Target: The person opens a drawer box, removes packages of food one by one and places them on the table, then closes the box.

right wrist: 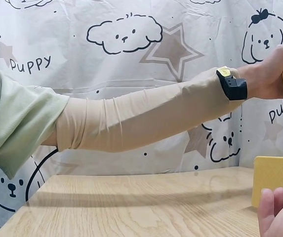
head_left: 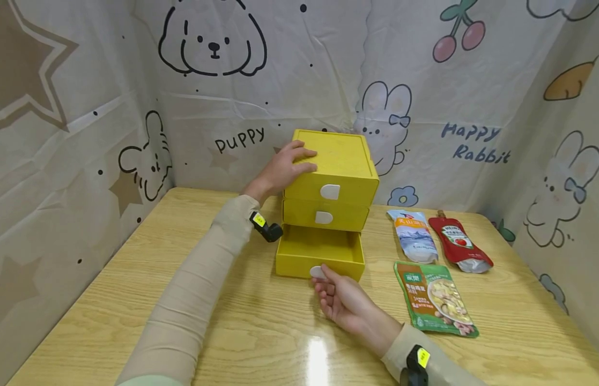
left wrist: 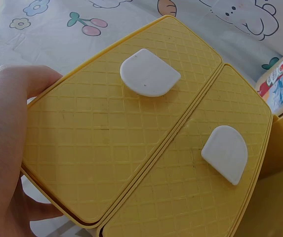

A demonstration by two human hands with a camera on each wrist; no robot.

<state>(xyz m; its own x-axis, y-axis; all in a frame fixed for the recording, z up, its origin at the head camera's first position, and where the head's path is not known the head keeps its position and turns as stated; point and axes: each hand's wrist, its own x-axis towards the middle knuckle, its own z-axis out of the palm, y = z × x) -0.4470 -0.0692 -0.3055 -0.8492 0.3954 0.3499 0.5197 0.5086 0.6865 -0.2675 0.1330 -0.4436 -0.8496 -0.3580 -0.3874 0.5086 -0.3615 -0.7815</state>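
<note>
A yellow drawer unit (head_left: pixel 335 150) with white tabs on its drawers stands on the table against the cloth backdrop. My left hand (head_left: pixel 289 165) rests over its upper left edge, fingers on the top; the left wrist view has that hand (left wrist: pixel 5 143) beside the two closed upper drawers. The bottom drawer (head_left: pixel 291 264) is pulled out, and no contents show inside. At its front, my right hand (head_left: pixel 347 303) pinches the white handle (head_left: pixel 317 272) between thumb and curled fingers. Only part of the right hand (right wrist: pixel 282 217) appears at the right wrist view's edge.
Right of the unit lie a blue-and-white pouch (head_left: pixel 415 236), a red Heinz ketchup pouch (head_left: pixel 458 241) and a green-and-brown food packet (head_left: pixel 436 300). The wooden table (head_left: pixel 183 236) is bordered by printed cloth (head_left: pixel 260 107) at the back and sides.
</note>
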